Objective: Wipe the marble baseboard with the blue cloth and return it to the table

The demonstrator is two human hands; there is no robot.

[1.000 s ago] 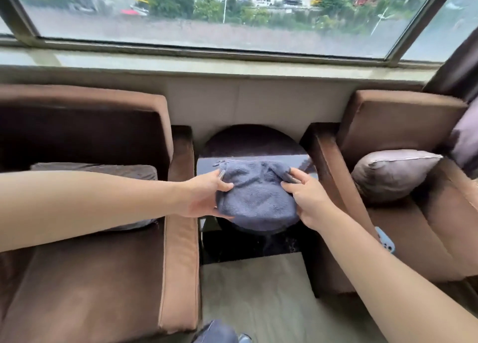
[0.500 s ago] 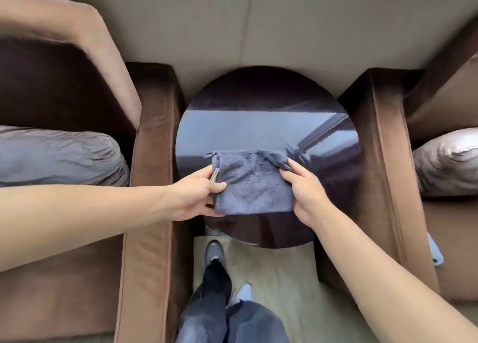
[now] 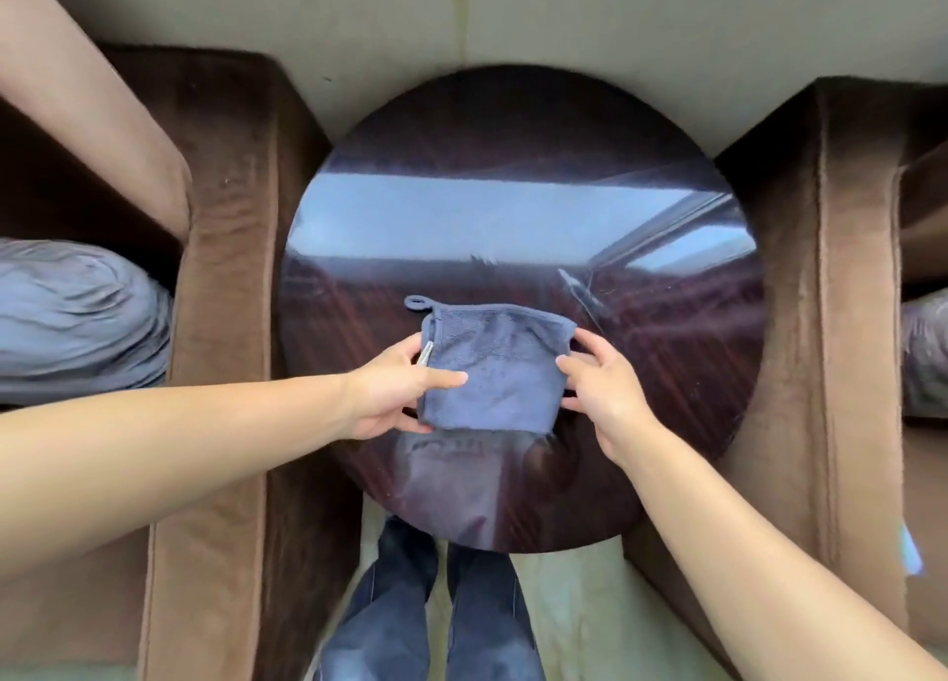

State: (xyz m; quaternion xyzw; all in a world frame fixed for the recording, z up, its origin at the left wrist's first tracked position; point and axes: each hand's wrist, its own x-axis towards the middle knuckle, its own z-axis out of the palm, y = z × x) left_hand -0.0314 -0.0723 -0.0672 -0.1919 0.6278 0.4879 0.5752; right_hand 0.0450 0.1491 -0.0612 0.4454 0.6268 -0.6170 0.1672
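The folded blue cloth (image 3: 492, 367) lies on the round, dark, glossy table (image 3: 513, 208), near its front half, with a small hanging loop at its far left corner. My left hand (image 3: 397, 385) pinches the cloth's left edge, thumb on top. My right hand (image 3: 597, 388) grips the cloth's right edge with the fingers curled around it. The pale wall (image 3: 564, 18) rises behind the table; its base strip is hidden by the tabletop.
A brown armchair (image 3: 225, 270) flanks the table on the left, another brown armchair (image 3: 831, 280) on the right, each with a grey cushion (image 3: 77, 321). My legs in dark jeans (image 3: 431, 614) stand on the pale floor in front of the table.
The view has tilted down from the window to straight over the table. Both hands have carried the cloth down onto the tabletop and still hold its edges.
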